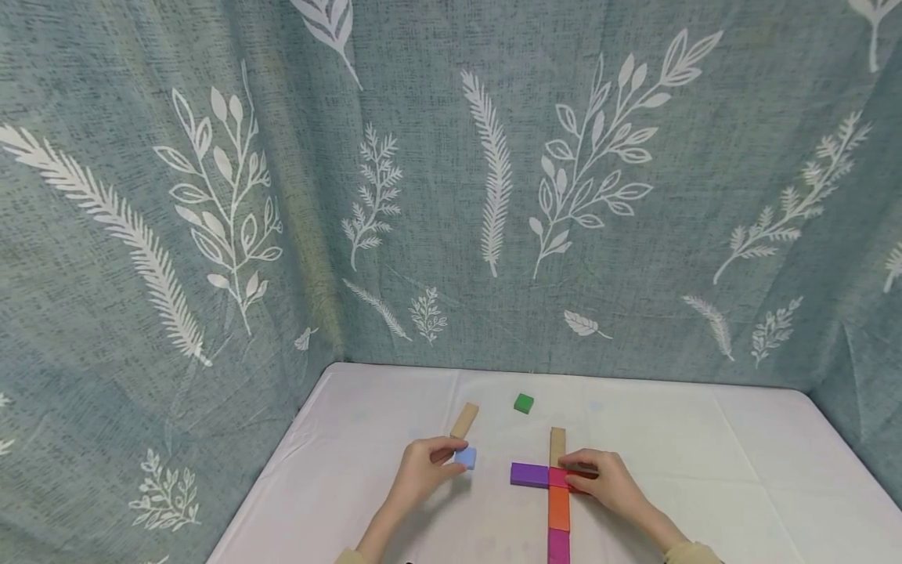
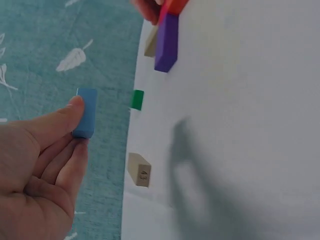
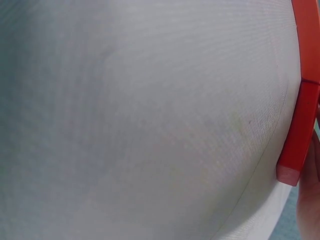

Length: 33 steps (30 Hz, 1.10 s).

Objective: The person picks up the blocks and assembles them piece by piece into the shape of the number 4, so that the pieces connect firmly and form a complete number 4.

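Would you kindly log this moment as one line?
left hand: holds light-blue block above table | right hand: at red block | green block: lies apart

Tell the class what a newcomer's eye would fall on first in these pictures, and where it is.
Probably the bright cross of blocks on the white table, with the right hand over its right side. Next, the light blue block that the left hand pinches above the table, left of the cross. Behind hangs a grey-green, leaf-patterned curtain, filling most of the head view.

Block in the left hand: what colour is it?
Light blue; the left wrist view shows the block best.
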Motion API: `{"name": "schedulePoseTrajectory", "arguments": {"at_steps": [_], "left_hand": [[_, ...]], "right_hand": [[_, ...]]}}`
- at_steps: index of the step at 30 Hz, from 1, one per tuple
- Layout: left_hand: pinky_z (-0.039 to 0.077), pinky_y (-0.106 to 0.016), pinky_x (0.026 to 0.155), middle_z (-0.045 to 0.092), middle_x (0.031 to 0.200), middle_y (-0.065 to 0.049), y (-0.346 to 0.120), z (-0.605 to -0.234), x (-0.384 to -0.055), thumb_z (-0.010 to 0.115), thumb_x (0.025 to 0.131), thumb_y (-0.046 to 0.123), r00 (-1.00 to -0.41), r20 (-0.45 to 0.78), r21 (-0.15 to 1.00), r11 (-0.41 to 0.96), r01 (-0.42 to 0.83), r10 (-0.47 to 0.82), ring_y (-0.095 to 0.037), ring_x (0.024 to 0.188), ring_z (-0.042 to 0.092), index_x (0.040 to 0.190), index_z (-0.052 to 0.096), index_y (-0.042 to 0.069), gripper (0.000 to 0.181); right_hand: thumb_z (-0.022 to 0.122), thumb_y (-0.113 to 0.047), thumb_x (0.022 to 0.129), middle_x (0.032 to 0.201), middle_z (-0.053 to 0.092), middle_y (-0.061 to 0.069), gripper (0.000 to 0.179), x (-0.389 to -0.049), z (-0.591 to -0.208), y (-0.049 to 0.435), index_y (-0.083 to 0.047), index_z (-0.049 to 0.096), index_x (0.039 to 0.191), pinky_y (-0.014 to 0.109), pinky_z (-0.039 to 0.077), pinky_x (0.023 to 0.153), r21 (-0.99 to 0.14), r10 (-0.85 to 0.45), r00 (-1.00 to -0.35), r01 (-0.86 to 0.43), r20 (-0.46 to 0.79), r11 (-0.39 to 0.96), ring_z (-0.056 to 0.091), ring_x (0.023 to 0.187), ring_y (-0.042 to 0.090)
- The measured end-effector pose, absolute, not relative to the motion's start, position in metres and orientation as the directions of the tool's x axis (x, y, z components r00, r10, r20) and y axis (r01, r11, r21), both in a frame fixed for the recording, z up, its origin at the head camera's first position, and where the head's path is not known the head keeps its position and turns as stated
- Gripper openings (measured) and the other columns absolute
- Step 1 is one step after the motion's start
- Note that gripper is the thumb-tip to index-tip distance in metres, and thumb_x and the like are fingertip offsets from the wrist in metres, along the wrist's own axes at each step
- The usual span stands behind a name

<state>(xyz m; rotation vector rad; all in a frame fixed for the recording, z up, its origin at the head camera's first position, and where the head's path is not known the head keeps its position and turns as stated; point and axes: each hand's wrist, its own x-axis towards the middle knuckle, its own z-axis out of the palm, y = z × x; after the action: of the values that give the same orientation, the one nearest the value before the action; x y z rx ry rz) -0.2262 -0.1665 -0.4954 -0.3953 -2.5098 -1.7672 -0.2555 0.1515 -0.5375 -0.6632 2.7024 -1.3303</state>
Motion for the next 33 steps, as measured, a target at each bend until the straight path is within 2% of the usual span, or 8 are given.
{"name": "schedulePoseTrajectory", "arguments": {"at_steps": [8,15,20,33], "left_hand": [[0.054,-0.026,0.091,0.069,0.109,-0.019,-0.154,-0.473,-0.227,0.073,0.079,0.004,-0.96,0.21,0.912,0.318,0.26,0.183,-0.033,0.109,0.064,0.107,0.068,-0.003,0.029],[0.053,-0.034,0.092,0.069,0.11,-0.021,-0.143,-0.461,-0.228,0.073,0.079,0.002,-0.95,0.232,0.907,0.307,0.289,0.209,-0.035,0.108,0.063,0.105,0.069,-0.003,0.027],[0.054,-0.027,0.09,0.069,0.109,-0.02,-0.138,-0.458,-0.228,0.073,0.079,0.003,-0.946,0.241,0.898,0.321,0.302,0.217,-0.034,0.107,0.064,0.104,0.07,-0.003,0.026],[0.054,-0.025,0.091,0.069,0.108,-0.02,-0.132,-0.464,-0.235,0.074,0.078,0.002,-0.945,0.225,0.908,0.301,0.292,0.236,-0.034,0.107,0.064,0.103,0.07,-0.004,0.026]], "right_hand": [[0.069,-0.004,0.083,0.105,0.072,0.008,0.023,-0.257,-0.536,0.152,-0.006,0.07,0.106,0.024,0.057,0.082,-0.767,-0.401,-0.905,-0.356,0.142,0.533,0.067,0.099,0.024],[0.069,-0.005,0.083,0.104,0.072,0.008,0.023,-0.258,-0.537,0.152,-0.006,0.07,0.106,0.025,0.058,0.082,-0.77,-0.398,-0.907,-0.351,0.137,0.533,0.067,0.099,0.025],[0.07,-0.005,0.083,0.104,0.072,0.009,0.023,-0.258,-0.537,0.153,-0.005,0.07,0.106,0.028,0.058,0.081,-0.774,-0.4,-0.907,-0.348,0.135,0.529,0.068,0.098,0.025],[0.07,-0.01,0.083,0.103,0.072,0.009,0.023,-0.257,-0.54,0.152,-0.005,0.07,0.106,0.026,0.058,0.079,-0.791,-0.39,-0.913,-0.326,0.121,0.518,0.068,0.095,0.019]]}}
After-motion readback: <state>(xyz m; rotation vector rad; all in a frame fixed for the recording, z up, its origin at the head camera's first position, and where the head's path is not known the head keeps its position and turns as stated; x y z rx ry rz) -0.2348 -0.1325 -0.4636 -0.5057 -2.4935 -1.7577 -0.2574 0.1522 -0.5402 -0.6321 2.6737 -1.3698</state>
